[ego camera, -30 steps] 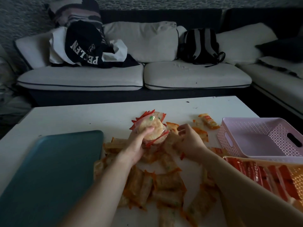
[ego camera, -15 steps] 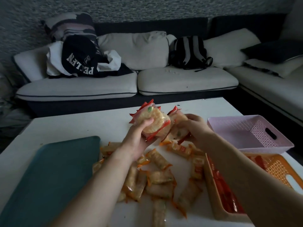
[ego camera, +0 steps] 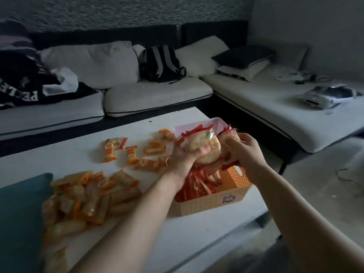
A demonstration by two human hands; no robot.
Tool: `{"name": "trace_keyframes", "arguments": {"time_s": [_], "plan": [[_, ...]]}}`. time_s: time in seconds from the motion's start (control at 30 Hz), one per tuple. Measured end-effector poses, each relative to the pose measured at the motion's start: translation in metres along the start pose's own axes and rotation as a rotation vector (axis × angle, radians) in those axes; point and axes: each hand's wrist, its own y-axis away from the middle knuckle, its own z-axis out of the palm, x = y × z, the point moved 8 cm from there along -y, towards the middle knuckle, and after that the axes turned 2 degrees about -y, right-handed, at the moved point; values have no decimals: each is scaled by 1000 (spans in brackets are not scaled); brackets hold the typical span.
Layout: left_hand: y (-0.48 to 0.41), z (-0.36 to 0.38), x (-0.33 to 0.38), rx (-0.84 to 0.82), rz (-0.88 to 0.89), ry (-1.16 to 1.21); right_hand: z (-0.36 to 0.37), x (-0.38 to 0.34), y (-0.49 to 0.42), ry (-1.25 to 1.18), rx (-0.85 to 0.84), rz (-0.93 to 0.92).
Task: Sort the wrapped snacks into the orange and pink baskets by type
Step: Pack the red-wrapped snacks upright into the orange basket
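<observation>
Within left hand, round snack (red-edged wrapper).

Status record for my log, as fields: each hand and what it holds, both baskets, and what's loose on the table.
left hand: grips a round cracker pack with red wrapper edges, above the orange basket
right hand: grips a second pack beside the first
orange basket: near the table's front edge, holds red-wrapped snacks
pink basket: behind the orange one, contents hidden by the hands
unsorted: orange-wrapped snacks loose on the table
</observation>
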Motion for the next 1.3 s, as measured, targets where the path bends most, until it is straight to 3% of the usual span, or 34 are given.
{"name": "trace_keyframes", "arguments": {"time_s": [0.1,0.23,0.37,0.5,0.6,0.7,0.8,0.93,1.17,1.3], "plan": [[-7,22,-13,22,-7,-248,-20,10,-4,204,24,-2],[-17,2,-33,146,-192,-794,-11,7,-7,885,-49,-153],[-12,-18,-16,263,-61,-741,-14,-10,-14,837,57,-353],[-1,-5,-19,128,-16,-873,-19,-11,-18,703,69,-312],[0,7,-24,143,71,-907,-9,-6,-18,782,-34,-295],[-3,7,-21,221,137,-968,7,7,-14,946,-282,-258],[-4,10,-27,155,102,-943,7,14,-12,974,-430,-240],[-3,15,-28,42,131,-986,1,17,-15,1028,-417,-340],[5,3,-17,93,223,-1111,10,16,-17,1139,-436,-381],[15,14,-28,-107,193,-1229,9,14,-19,1233,-445,-410]]}}
